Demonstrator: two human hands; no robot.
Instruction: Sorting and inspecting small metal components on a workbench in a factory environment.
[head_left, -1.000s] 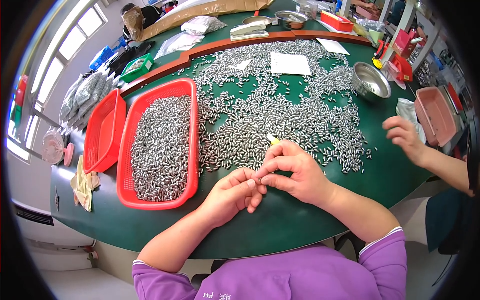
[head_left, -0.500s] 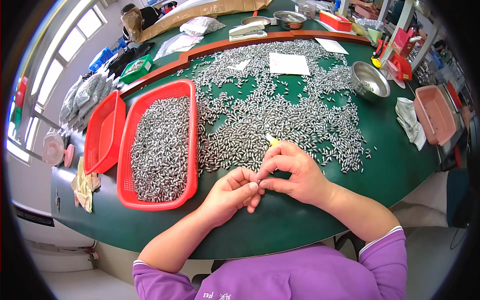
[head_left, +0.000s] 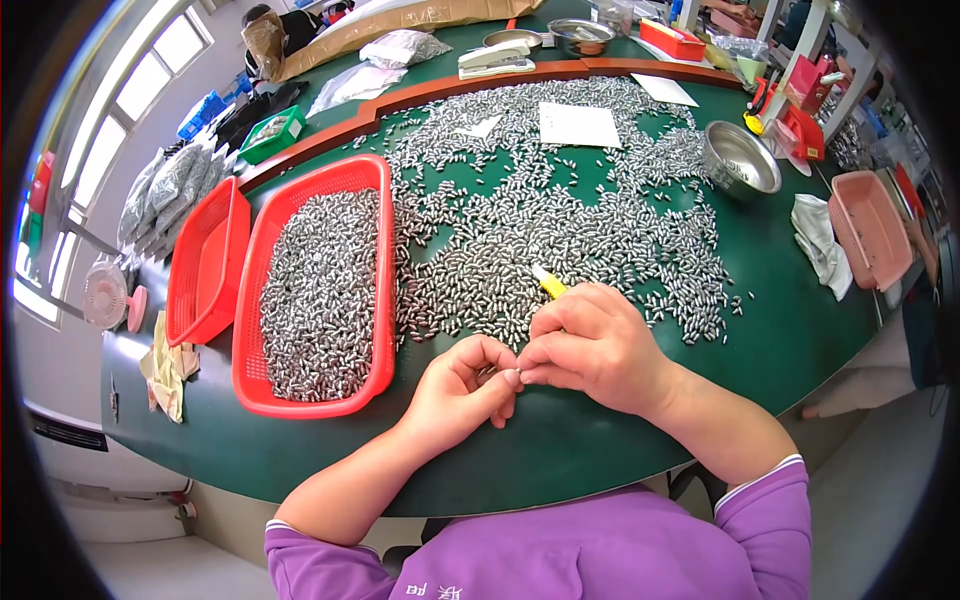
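Note:
Over the near part of the green table point(head_left: 570, 450), my left hand point(head_left: 465, 395) and my right hand point(head_left: 600, 350) meet at their fingertips. The left fingers are curled, thumb pressed in, around something small that is mostly hidden. Thumb and forefinger of the right hand pinch at the same spot, and whatever lies between them is too small to name. A yellow tool with a pale tip point(head_left: 550, 283) shows beyond the right knuckles; I cannot tell whether that hand holds it. Small silver metal pieces point(head_left: 480, 285), oval in shape, are spread thickly past my hands.
To the left stands a red basket point(head_left: 383, 250) full of the same pieces, beside another red basket point(head_left: 208, 265). A metal bowl point(head_left: 742, 162) and a pink basket point(head_left: 868, 230) are at right. White paper point(head_left: 580, 126) lies on the pieces. A wooden edge strip point(head_left: 450, 85) runs behind.
My right hand has shifted slightly right and turned, showing more of the yellow tool. My left fingers have closed a little more, and the fingertips still meet.

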